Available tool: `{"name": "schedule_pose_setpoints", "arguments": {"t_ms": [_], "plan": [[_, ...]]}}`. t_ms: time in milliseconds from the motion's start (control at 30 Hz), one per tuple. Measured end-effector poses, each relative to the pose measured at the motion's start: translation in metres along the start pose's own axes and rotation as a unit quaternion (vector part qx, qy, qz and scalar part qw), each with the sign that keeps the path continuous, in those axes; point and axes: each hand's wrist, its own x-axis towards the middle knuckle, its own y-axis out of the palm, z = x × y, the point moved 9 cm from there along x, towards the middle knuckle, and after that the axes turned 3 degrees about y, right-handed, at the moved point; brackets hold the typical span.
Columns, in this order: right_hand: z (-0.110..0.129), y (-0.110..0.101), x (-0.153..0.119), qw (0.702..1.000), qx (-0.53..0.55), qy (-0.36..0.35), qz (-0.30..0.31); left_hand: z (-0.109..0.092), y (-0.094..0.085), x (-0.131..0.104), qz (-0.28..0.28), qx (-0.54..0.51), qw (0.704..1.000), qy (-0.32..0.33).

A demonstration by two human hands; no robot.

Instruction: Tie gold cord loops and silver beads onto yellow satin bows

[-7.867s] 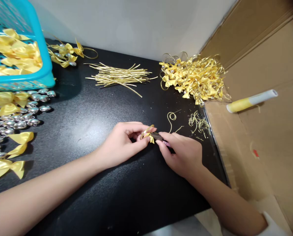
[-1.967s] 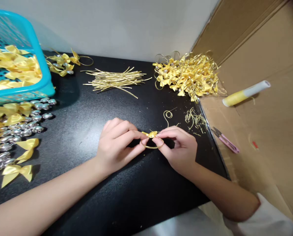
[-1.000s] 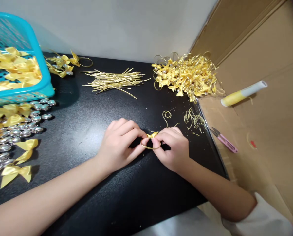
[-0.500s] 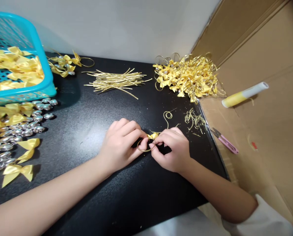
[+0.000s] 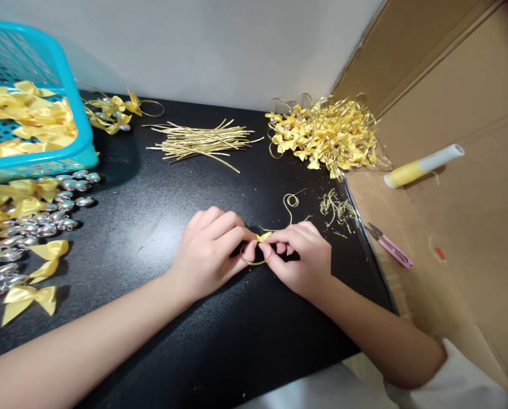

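Observation:
Near the middle of the black table (image 5: 219, 346), my left hand (image 5: 215, 244) and my right hand (image 5: 302, 255) meet fingertip to fingertip. Both pinch a small yellow bow (image 5: 262, 237) from either side. A gold wire loop (image 5: 256, 263) hangs from it toward me, between the two thumbs. The fingers partly hide the bow. Just beyond my right hand lies a thin coiled gold thread (image 5: 290, 200).
A turquoise basket (image 5: 77, 150) of yellow bows stands at the left, with silver beads (image 5: 47, 229) in front. Gold wire strips (image 5: 202, 139) lie at the back, beside a bow pile (image 5: 328, 133). Thread scraps (image 5: 336, 209) and pink snips (image 5: 392, 250) are at the right.
The fingertips of my right hand have shifted slightly left, closer to my left hand, and press at the bow's middle. The wire loop has turned a little. My left hand has barely moved.

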Motion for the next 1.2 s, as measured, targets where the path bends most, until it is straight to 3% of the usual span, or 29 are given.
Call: {"name": "schedule_pose_setpoints", "arguments": {"t_ms": [300, 633, 1200], "plan": [[-0.008, 0.001, 0.0, 0.999, -0.001, 0.044, 0.008, -0.003, -0.004, 0.001, -0.021, 0.014, 1.0, 0.01], [-0.024, 0.013, -0.003, 0.982, 0.107, 0.152, 0.037, -0.007, -0.006, 0.003, -0.028, 0.022, 0.999, 0.025], [-0.012, 0.005, 0.0, 0.994, 0.045, 0.093, 0.026, -0.008, -0.005, 0.0, -0.032, 0.019, 0.999, 0.033]]}}
